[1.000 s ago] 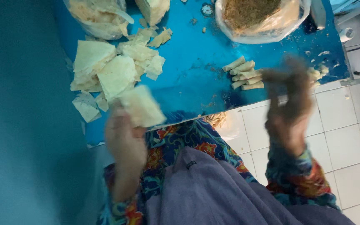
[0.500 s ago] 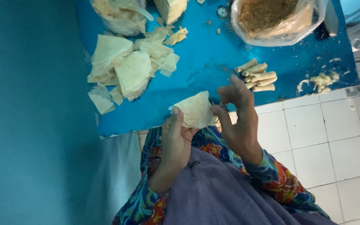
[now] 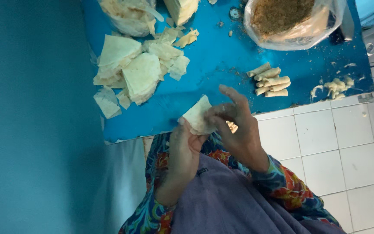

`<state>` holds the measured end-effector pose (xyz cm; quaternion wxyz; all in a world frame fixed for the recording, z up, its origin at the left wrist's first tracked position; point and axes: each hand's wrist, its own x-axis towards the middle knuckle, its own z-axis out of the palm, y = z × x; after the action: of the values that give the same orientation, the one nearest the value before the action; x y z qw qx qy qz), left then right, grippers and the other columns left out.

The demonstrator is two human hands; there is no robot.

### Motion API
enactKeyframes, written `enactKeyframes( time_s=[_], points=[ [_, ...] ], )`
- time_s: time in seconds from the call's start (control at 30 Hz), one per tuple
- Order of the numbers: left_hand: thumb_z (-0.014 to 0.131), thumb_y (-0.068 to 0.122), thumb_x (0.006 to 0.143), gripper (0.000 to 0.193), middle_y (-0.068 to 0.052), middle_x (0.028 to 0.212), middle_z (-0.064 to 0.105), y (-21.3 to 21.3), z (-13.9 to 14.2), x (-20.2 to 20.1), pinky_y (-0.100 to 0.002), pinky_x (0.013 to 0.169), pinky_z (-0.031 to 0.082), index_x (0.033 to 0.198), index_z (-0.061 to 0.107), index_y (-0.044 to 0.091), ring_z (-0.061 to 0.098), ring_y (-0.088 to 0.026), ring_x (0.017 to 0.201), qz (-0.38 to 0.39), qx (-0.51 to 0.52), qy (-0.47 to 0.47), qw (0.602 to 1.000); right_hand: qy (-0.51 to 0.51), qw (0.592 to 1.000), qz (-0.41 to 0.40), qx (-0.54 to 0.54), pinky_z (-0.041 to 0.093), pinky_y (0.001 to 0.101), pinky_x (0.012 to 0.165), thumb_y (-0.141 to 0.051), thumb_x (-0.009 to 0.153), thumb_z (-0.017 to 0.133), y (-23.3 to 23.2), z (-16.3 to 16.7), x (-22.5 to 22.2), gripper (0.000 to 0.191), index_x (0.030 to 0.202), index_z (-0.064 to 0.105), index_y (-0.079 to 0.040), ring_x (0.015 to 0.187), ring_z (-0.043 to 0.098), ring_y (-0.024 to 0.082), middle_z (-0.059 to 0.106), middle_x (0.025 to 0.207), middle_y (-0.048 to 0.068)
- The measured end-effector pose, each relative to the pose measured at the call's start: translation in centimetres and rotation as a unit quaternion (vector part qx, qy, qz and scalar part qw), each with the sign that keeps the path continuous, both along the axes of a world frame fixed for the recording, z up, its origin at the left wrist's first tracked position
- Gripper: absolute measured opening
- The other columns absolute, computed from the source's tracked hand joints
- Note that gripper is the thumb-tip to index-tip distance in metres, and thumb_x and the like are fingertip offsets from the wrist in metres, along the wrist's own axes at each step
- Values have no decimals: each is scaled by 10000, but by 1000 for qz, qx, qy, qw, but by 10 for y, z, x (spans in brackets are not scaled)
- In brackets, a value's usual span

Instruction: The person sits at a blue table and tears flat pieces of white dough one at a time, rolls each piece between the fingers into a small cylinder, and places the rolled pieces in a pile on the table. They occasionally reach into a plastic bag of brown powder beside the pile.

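The left hand (image 3: 186,149) grips a pale pastry sheet (image 3: 199,116) from below, just over the near edge of the blue table (image 3: 221,65). The right hand (image 3: 238,125) pinches the sheet's right side, fingers bent round it. Far left lies a pile of sheets (image 3: 137,69); to the right, a row of rolls (image 3: 271,81); beyond them, a bag of brown filling (image 3: 288,17).

- A bright blue desk (image 3: 221,65) fills the upper middle of the view, lit evenly and softly.
- Right of the desk and below its edge, a floor of white square tiles (image 3: 325,147) with thin grey joints.
- Left of the desk, a plain teal wall (image 3: 31,130) runs top to bottom.
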<state>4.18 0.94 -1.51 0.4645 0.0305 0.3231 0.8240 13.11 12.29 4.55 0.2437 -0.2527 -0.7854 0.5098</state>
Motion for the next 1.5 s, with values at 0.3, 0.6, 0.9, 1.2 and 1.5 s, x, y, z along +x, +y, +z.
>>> enactKeyframes(
  time_s=[0.3,0.6,0.9,1.2,1.5],
  points=[
    [421,475,1129,555,-80,1073,605,-1,-14,18,-319,903,516,1196,585,-51,594,-135,1013,-13,-71,113,991,62,959,45,271,641,349,849,47,971,749,-8,-2,0,689,1528,351,-35,1041,787,280,748,1117,163],
    [359,537,1091,619,-29,936,578,-2,3,18,-263,737,444,1148,638,-12,514,-84,847,-51,-163,204,964,53,960,36,274,650,341,835,46,978,746,-7,-6,3,684,1514,327,-30,1043,788,269,748,1120,171],
    [354,498,1129,620,-117,1053,653,3,2,21,-320,839,501,1227,655,-35,601,-161,976,-51,-146,217,964,65,953,35,294,614,336,851,74,970,728,-7,-3,7,697,1509,298,-30,1018,771,243,744,1085,163],
    [510,351,1062,414,-137,1184,683,0,1,0,-390,954,596,1228,606,-16,696,-231,1099,133,-109,9,985,144,956,-76,-245,606,317,826,102,949,563,26,13,18,584,1489,383,-29,992,681,174,640,1127,104],
    [508,166,1158,312,-180,1327,648,-43,28,-71,-371,1005,559,1428,569,22,657,-284,1203,213,-282,540,763,125,965,-69,-222,658,427,877,100,933,539,32,30,11,579,1463,341,-22,1066,711,231,632,1167,136]
  ],
)
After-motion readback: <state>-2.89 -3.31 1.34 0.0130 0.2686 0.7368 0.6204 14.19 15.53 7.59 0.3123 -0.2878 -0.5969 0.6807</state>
